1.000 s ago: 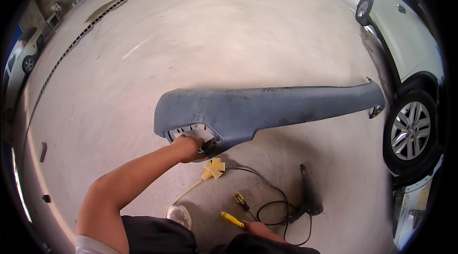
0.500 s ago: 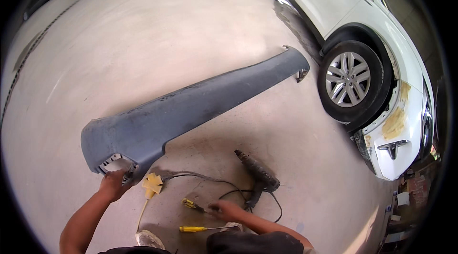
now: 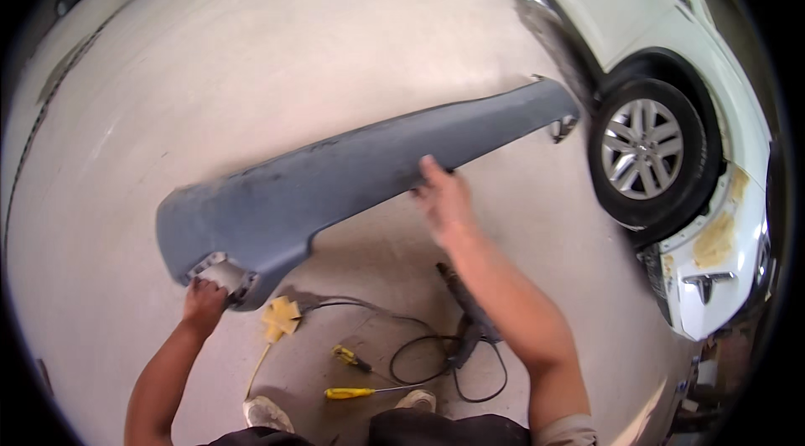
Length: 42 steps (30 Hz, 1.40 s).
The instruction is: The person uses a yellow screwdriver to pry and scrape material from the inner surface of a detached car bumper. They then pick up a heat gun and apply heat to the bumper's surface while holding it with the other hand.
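Note:
A long grey car bumper (image 3: 360, 152) lies slantwise across the floor, its wide end at the left. My left hand (image 3: 204, 303) is closed on the rim of the cutout in that wide end. My right hand (image 3: 444, 199) is at the bumper's near edge, around its middle, with fingers apart and slightly blurred; whether they touch the edge I cannot tell. Below lie a short screwdriver (image 3: 348, 357) with a yellow and dark handle and a longer yellow-handled screwdriver (image 3: 350, 393). Partly behind my right forearm is a dark heat gun (image 3: 470, 312).
A yellow multi-way socket (image 3: 281, 318) with a cord sits near the bumper's cutout end, and a black cable (image 3: 398, 366) loops toward the heat gun. At the right stands a white car (image 3: 646, 35), a tan patch on its corner. My shoes (image 3: 267, 414) are at the lower edge.
My right hand has left the spot beside the short screwdriver and risen to the bumper's near edge. My left hand stays at the cutout. The view has shifted slightly.

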Available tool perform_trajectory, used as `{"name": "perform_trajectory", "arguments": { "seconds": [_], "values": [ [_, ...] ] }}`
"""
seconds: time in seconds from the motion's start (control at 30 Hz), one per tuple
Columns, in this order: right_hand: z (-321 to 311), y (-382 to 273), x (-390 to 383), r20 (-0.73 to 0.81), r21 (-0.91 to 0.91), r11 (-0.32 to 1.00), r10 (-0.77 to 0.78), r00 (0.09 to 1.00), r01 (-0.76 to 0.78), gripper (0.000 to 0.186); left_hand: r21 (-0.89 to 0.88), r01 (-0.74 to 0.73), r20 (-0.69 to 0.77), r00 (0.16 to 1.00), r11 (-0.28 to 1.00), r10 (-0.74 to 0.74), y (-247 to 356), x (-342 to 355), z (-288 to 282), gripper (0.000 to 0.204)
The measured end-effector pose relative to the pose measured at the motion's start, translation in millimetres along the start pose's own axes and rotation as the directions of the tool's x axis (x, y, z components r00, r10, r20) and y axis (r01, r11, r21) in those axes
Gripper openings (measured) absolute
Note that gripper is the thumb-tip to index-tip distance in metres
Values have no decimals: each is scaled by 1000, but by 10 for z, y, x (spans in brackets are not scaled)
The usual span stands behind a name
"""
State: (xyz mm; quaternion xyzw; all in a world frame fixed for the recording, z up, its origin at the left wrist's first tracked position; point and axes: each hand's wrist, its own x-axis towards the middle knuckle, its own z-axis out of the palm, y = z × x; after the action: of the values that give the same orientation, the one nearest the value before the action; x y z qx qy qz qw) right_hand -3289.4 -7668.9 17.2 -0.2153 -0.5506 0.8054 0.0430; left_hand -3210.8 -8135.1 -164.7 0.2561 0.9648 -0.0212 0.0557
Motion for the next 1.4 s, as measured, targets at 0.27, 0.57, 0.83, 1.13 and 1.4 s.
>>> {"name": "perform_trajectory", "arguments": {
  "seconds": [0.27, 0.57, 0.83, 1.13, 1.4],
  "values": [
    [-561, -476, 786, 98, -113, 993, -21, 995, 32, 40, -53, -6, 98, 995, 999, 12, 625, 772, -376, 15],
    [-1460, 169, -189, -50, -784, 621, -90, 995, 17, 60, -79, -101, 52, 993, 992, 106, 558, 703, -313, 18],
    [-2949, 1783, -2208, -689, -667, 547, -197, 697, -505, 81, -40, -192, -51, 980, 981, 190, 476, 591, -289, 17],
    [-2576, 1856, -2106, -622, -256, 855, 211, 754, -451, 52, -275, -123, -220, 974, 954, 63, 566, 362, -485, 36],
    [-2976, 1771, -1795, -623, -149, 811, 368, 691, -566, 31, -509, 158, -64, 973, 846, -221, 574, -689, -229, 38]
  ]
}}
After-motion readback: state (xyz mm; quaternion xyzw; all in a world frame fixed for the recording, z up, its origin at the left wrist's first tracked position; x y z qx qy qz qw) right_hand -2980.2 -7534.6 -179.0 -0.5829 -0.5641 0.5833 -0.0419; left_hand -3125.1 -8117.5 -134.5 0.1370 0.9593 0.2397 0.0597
